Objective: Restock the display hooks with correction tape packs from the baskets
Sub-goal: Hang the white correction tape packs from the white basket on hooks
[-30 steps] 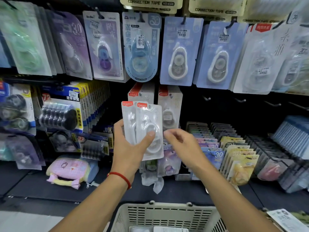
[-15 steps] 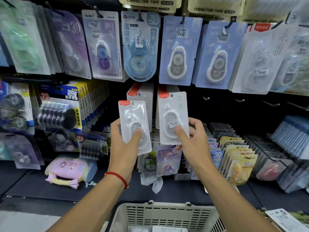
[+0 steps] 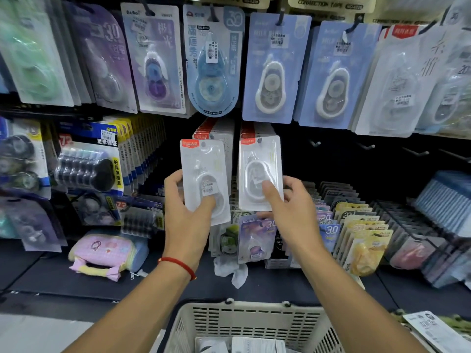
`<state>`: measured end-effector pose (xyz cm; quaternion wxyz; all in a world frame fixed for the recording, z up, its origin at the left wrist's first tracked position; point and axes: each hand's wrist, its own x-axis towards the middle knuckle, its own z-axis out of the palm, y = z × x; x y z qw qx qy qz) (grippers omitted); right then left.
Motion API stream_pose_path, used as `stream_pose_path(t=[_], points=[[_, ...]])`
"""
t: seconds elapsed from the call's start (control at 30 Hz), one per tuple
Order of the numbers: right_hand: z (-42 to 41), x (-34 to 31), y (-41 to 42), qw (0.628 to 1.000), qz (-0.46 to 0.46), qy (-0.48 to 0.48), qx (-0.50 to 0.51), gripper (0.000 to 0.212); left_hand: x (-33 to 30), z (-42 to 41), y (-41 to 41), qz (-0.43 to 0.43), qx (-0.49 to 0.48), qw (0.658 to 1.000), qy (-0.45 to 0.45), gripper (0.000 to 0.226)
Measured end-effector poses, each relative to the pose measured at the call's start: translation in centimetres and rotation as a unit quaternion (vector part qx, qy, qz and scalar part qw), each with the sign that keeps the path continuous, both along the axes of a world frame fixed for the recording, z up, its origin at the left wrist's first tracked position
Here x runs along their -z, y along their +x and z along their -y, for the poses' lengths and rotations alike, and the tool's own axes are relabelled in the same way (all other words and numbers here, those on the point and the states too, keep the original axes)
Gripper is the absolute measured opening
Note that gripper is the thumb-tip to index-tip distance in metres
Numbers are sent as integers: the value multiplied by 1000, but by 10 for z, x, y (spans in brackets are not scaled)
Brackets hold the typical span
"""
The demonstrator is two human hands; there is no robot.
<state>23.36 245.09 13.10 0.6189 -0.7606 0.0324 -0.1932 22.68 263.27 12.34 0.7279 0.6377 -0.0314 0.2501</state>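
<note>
My left hand [image 3: 187,212] grips a white correction tape pack [image 3: 205,171] with a red top label, thumb on its blister, held up in front of the left row of matching packs [image 3: 216,132]. My right hand [image 3: 290,210] holds a second white pack [image 3: 260,164] against the front of the right row on its hook [image 3: 259,140], thumb pressing the blister. A beige slotted basket [image 3: 244,319] sits below my arms with more packs [image 3: 257,345] inside.
Blue and purple tape packs [image 3: 274,70] hang on the upper hooks. Several bare hooks [image 3: 316,143] stick out to the right of the white rows. Angled racks of coloured packs [image 3: 362,233] fill the lower right; a pink pouch [image 3: 104,253] lies on the shelf left.
My right hand took one pack from the pair in my left hand and moved it up to the right hook row. My left hand keeps the other pack raised.
</note>
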Motion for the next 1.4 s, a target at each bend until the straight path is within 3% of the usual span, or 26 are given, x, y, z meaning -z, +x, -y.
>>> stream_pose_path(t=[0.07,0.13,0.23,0.3,0.47,0.73,1.0,1.13,1.2,1.27,1.33,1.4], points=[[6,7,3,989,-92,-116,13,76,3,1,1,-2,7,1000,18,58],[7,13,2,983,-108,-149,-27,65,8,5,2,-13,42,999,27,55],[1,14,-2,986,-66,-74,-135,48,13,11,2,-33,102,994,36,51],[0,15,-1,986,-27,-70,-149,43,13,13,0,-33,124,990,55,46],[-4,17,-3,993,13,-32,-114,42,9,14,-2,-32,143,987,70,53],[-6,10,-4,998,37,27,-37,21,9,17,-6,-48,224,972,60,79],[-12,-5,-15,993,91,72,9,27,3,16,-6,-35,255,965,44,80],[-9,-4,-10,996,63,56,11,29,7,15,1,-48,266,960,72,78],[-3,1,-4,1000,8,-16,8,40,12,13,5,-53,228,963,135,74],[8,12,2,969,-50,-234,58,60,18,9,10,-66,161,957,230,72],[13,22,2,917,-6,-387,95,60,23,2,17,-44,94,937,335,73],[12,25,5,885,92,-453,61,56,25,-3,25,-8,40,913,407,75]])
